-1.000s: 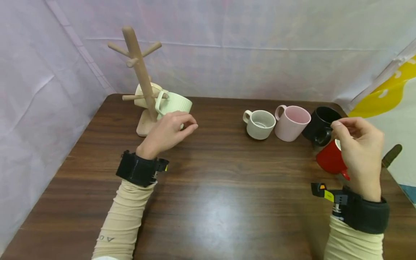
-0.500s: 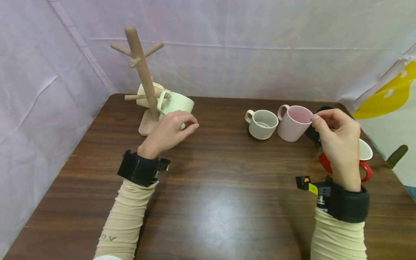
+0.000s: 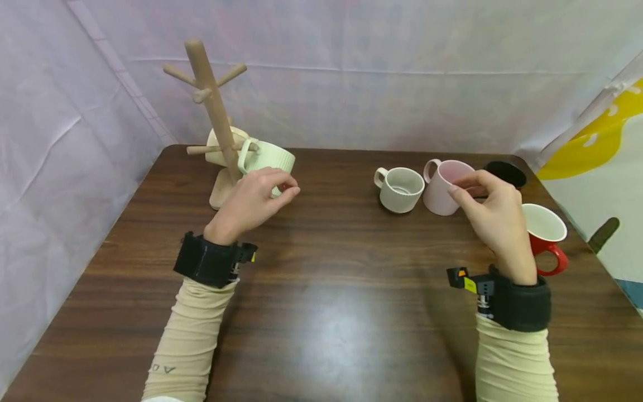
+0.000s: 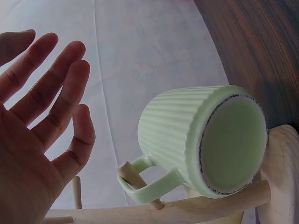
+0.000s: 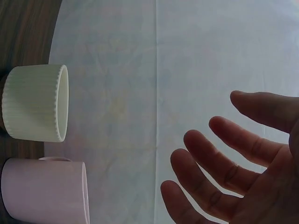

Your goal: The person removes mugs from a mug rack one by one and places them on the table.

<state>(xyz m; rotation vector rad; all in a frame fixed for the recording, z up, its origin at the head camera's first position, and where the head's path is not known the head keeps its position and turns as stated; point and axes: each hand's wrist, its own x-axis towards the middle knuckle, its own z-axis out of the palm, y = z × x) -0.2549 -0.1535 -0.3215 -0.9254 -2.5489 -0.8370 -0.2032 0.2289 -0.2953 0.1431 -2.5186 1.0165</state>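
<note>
- Head: hands well apart, both empty. Left hand (image 3: 251, 201) near green mug (image 3: 271, 158), which hangs on wooden rack (image 3: 215, 109), far left; cream mug (image 3: 213, 149) behind rack post.
- Head, far right: right hand (image 3: 497, 218) near pink mug (image 3: 438, 192); grey mug (image 3: 399, 200) left of it, black mug (image 3: 506, 173) right, red mug (image 3: 541, 245) nearer.
- Left wrist: fingers spread, off green mug; rack peg runs through its handle.
- Right wrist: fingers loosely bent, apart from pink mug.

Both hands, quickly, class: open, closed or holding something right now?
Left hand: open, holding nothing, near the green mug.
Right hand: open, holding nothing, near the pink mug.
</note>
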